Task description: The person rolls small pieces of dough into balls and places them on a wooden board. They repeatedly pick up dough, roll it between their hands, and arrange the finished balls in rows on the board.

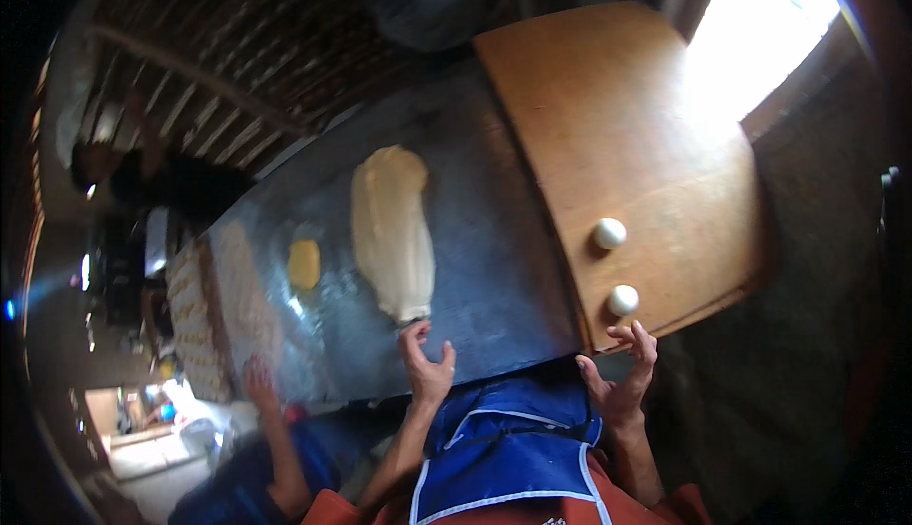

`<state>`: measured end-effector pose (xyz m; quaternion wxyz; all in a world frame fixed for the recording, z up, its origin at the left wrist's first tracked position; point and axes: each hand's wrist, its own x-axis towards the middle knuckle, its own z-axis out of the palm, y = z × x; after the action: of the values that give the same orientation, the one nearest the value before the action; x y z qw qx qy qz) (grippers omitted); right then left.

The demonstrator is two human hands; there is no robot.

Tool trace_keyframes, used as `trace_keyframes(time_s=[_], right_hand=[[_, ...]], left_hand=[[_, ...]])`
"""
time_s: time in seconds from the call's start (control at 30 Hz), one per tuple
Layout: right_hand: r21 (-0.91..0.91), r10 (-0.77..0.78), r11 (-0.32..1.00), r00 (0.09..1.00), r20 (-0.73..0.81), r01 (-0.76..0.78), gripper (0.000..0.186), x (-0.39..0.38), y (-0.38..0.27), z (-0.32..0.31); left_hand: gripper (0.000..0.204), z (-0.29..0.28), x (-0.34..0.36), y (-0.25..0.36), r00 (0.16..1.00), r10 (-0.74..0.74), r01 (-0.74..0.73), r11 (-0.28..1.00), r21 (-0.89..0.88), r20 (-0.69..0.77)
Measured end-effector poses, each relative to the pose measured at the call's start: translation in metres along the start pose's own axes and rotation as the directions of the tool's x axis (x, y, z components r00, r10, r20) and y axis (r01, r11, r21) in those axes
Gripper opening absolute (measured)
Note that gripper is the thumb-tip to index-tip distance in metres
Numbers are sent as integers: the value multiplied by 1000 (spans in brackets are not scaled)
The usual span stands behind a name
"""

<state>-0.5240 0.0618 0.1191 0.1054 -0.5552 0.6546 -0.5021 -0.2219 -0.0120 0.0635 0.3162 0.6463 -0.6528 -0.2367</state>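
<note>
A long, thin sheet of pale dough [391, 230] lies stretched across the dark, shiny tabletop, its narrow end toward me. Just below that end is my left hand [427, 370], thumb spread away from bent fingers and nothing visible in its grasp; whether the fingertips touch the dough is unclear. My right hand [623, 382] hovers at the near edge of the wooden board [627, 107], its thumb and fingers apart and holding nothing. Closest to it on the board is a round white dough ball [622, 300]. A second dough ball [610, 233] rests farther back.
Left of the sheet sits a flat yellow lump [304, 264] on the dark tabletop [494, 278]. A co-worker's hand [258, 381] reaches over the table's left part, near rows of pale pieces [193, 321]. Another person [176, 178] stands beyond the far left side.
</note>
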Motion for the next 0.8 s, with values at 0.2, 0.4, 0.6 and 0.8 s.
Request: trace_keyframes(time_s=[0.2,0.4,0.6,0.8], right_hand=[[271,-13,959,946,323,-79,71,-7,-24,64],[224,117,316,272,955,-922,42,-25,-27,216],[193,232,262,256,939,-946,35,-27,-55,299],[-42,41,999,734,678,-17,19,-51,-74,252]], left_hand=[[65,-60,53,-66,996,43,-41,999,18,-79],[30,-39,46,-58,980,127,-124,992,29,-156],[39,-99,-40,10,934,-283,347,867,-357,220],[35,-41,36,-68,528,-323,816,-63,-575,785]])
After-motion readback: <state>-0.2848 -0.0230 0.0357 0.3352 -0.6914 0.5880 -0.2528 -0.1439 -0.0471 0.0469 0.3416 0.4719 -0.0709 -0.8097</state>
